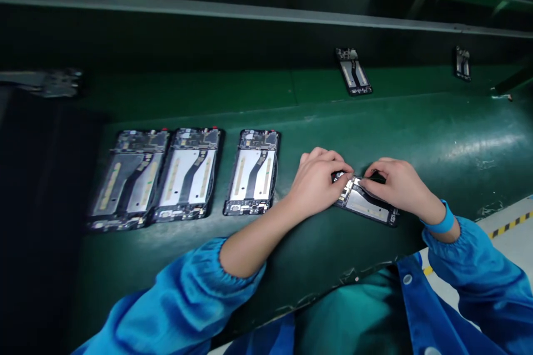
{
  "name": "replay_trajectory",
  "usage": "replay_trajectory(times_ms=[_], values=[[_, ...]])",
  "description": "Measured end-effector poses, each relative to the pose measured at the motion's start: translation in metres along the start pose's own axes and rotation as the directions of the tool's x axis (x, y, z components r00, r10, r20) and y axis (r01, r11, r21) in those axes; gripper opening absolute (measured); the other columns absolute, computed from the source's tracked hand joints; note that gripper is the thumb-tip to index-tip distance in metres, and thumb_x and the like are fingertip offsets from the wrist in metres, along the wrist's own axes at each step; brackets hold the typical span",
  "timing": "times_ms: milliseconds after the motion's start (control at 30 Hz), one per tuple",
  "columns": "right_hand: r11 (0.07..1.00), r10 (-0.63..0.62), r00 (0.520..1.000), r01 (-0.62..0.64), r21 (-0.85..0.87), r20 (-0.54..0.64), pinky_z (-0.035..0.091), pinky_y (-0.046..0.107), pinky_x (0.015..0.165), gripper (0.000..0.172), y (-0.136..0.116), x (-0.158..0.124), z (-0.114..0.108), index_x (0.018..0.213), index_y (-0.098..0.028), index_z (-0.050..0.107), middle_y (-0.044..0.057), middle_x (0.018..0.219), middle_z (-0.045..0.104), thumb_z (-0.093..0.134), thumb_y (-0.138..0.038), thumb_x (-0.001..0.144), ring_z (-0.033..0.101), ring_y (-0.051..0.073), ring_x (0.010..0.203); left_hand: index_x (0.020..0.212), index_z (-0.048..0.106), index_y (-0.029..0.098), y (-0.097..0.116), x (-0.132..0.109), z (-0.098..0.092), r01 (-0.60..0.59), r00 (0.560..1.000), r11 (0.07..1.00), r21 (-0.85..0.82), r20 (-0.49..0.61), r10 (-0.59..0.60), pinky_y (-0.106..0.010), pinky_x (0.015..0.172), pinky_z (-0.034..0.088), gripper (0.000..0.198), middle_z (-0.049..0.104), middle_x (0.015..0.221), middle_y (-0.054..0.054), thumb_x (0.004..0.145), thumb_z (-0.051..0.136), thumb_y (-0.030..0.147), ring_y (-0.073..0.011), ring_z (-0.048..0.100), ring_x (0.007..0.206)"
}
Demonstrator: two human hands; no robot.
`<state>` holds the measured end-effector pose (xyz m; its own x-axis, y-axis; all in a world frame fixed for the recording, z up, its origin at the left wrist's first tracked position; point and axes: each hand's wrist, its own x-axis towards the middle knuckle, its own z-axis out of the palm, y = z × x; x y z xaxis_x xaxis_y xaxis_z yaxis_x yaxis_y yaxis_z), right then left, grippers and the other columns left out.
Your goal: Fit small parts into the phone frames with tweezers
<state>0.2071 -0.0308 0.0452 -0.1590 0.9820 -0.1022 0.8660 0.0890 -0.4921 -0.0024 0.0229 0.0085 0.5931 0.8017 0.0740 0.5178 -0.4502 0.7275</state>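
An opened phone [366, 206] lies tilted on the green bench in front of me, its circuit board, silver inner plate and black ribbon cable showing. My left hand [318, 180] grips its upper left end, thumb and forefinger closed at the board. Over the phone's far right side, my right hand [395, 184] has thumb and forefinger pinched together. What that pinch holds is too small to make out; a thin line runs near the fingertips. The hands cover part of the board and the far edge. Left of my hands lies another opened phone [254, 172].
Two more opened phones [189, 175] [130, 180] lie side by side farther left. On the bench's raised back strip rest a phone [353, 71] and a smaller-looking one [462, 63]. A dark block [41, 205] stands at left. The bench's front edge [353, 278] runs close to my body.
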Motion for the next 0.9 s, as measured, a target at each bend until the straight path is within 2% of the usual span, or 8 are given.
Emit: replay_trajectory(times_ms=[167, 467, 567, 733, 800, 900], values=[[1.0, -0.012, 0.998, 0.012, 0.0, -0.057, 0.034, 0.028, 0.06, 0.009, -0.006, 0.0, 0.002, 0.078, -0.019, 0.071, 0.0, 0.074, 0.063, 0.072, -0.021, 0.086, 0.055, 0.016, 0.065, 0.09, 0.079, 0.026, 0.0, 0.001, -0.004, 0.013, 0.999, 1.0, 0.003, 0.033, -0.013, -0.04, 0.089, 0.034, 0.018, 0.073, 0.098, -0.002, 0.089, 0.063, 0.018, -0.0242, 0.054, 0.101], [0.999, -0.006, 0.984, 0.014, 0.041, -0.176, 0.034, 0.028, 0.057, 0.014, -0.005, 0.003, 0.012, 0.073, -0.018, 0.067, 0.0, 0.07, 0.063, 0.068, -0.022, 0.086, 0.054, 0.015, 0.06, 0.088, 0.08, 0.027, 0.003, 0.001, -0.005, 0.022, 1.0, 1.0, -0.004, 0.02, -0.022, -0.04, 0.087, 0.033, 0.014, 0.072, 0.096, -0.002, 0.092, 0.066, 0.029, -0.0237, 0.054, 0.099], [0.999, 0.002, 0.984, 0.007, 0.051, -0.181, 0.034, 0.028, 0.058, 0.016, -0.005, 0.004, 0.013, 0.072, -0.018, 0.066, 0.001, 0.07, 0.064, 0.067, -0.024, 0.087, 0.054, 0.016, 0.061, 0.088, 0.08, 0.028, 0.002, 0.0, -0.004, 0.015, 1.0, 1.0, 0.002, 0.012, -0.015, -0.04, 0.087, 0.033, 0.014, 0.072, 0.095, -0.002, 0.092, 0.066, 0.027, -0.0232, 0.054, 0.098], [0.994, 0.071, 0.99, -0.059, 0.096, -0.123, 0.033, 0.028, 0.058, 0.015, -0.005, 0.002, 0.013, 0.068, -0.019, 0.065, 0.0, 0.068, 0.063, 0.066, -0.024, 0.082, 0.053, 0.015, 0.062, 0.085, 0.08, 0.027, 0.003, 0.001, -0.004, 0.031, 0.999, 0.999, -0.012, 0.009, -0.031, -0.041, 0.087, 0.033, 0.015, 0.073, 0.094, -0.002, 0.09, 0.066, 0.026, -0.0235, 0.053, 0.098], [0.98, 0.155, 0.986, -0.147, 0.134, -0.052, 0.033, 0.028, 0.056, 0.016, -0.006, 0.003, 0.013, 0.066, -0.019, 0.065, -0.001, 0.064, 0.062, 0.065, -0.025, 0.081, 0.052, 0.015, 0.059, 0.083, 0.08, 0.027, 0.005, 0.003, -0.004, 0.052, 0.998, 0.998, -0.021, 0.018, -0.052, -0.042, 0.088, 0.033, 0.015, 0.074, 0.094, -0.002, 0.089, 0.066, 0.024, -0.0238, 0.053, 0.098], [0.941, 0.295, 0.951, -0.306, 0.146, 0.092, 0.028, 0.028, 0.05, 0.021, -0.009, 0.009, 0.008, 0.061, -0.02, 0.063, -0.003, 0.054, 0.054, 0.064, -0.028, 0.08, 0.045, 0.013, 0.052, 0.081, 0.08, 0.027, 0.007, 0.005, -0.005, 0.096, 0.995, 0.995, -0.026, 0.039, -0.095, -0.043, 0.089, 0.033, 0.015, 0.074, 0.093, -0.001, 0.087, 0.067, 0.023, -0.0247, 0.054, 0.099]])
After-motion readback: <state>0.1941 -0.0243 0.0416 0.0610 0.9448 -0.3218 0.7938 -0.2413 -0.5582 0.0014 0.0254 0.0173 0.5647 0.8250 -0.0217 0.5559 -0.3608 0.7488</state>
